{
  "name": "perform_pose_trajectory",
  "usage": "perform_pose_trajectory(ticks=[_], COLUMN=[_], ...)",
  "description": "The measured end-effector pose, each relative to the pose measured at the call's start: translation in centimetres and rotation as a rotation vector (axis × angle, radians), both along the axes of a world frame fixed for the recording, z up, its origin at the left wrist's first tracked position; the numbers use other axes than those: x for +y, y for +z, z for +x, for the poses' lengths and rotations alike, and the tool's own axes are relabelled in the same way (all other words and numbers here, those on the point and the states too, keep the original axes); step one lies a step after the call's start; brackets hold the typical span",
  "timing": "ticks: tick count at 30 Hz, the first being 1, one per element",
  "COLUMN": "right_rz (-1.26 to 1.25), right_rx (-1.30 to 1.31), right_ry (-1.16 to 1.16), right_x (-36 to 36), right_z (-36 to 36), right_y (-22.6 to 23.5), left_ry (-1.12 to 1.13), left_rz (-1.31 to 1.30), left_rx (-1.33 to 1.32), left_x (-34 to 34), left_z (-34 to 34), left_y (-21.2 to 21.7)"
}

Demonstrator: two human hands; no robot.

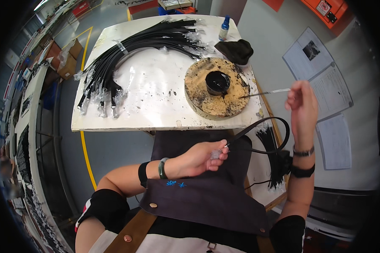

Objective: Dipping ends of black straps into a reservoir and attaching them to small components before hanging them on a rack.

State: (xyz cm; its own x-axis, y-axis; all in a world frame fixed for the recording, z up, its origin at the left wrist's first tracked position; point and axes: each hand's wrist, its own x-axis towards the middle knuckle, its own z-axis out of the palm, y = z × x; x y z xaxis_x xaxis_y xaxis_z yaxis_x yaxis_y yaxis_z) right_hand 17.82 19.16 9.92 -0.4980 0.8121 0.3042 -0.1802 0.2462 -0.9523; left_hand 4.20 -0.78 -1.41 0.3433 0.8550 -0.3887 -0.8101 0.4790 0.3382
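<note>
**Cable end and thin stick at the bench**

Far left on the white table (156, 114): bundle of black cables (126, 50), ends wrapped in clear plastic. Near, left hand (200, 158) closed, pinching the clear-capped end of a black cable (261, 126) that loops right. Centre-right: round stained disc (236, 99) bearing a black pot (217, 82). Far right: right hand (302, 105) raised, gripping a thin stick (264, 92) pointing toward the pot.

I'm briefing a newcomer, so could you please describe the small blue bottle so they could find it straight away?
Start at the white worktable and go to its far edge. Right of the fanned black cable bundle and beside the crumpled black cloth stands the bottle. It is the only upright, blue thing there.
</note>
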Motion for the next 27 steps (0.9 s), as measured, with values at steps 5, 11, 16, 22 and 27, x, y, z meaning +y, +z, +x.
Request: perform_pose_trajectory(ticks=[5, 11, 16, 22, 27], right_rz=[0.167, 0.134, -0.052, -0.351, -0.363], right_rx=[-0.151, -0.307, -0.06, -0.15, -0.251], right_ry=[0.176, 0.275, 0.078, 0.242, 0.312], right_x=[2.1, 3.2, 4.9, 1.8, 0.0], right_z=[-6.1, -8.8, -6.5, -2.6, -1.1], right_y=[-0.9, -3.1, -1.4, -1.2, -2.7], left_ry=[-0.028, -0.019, -0.027, -0.049, -0.071], left_rz=[0.017, 0.013, 0.02, 0.057, 0.063], left_rx=[-0.243, -0.324, -0.365, -0.436, -0.445], left_x=[-1.5, -2.2, -2.1, -1.7, -1.3], left_z=[-0.3, -1.0, -1.6, -1.9, -1.5], left_y=[-1.0, -1.8, -1.3, -1.1, -0.8])
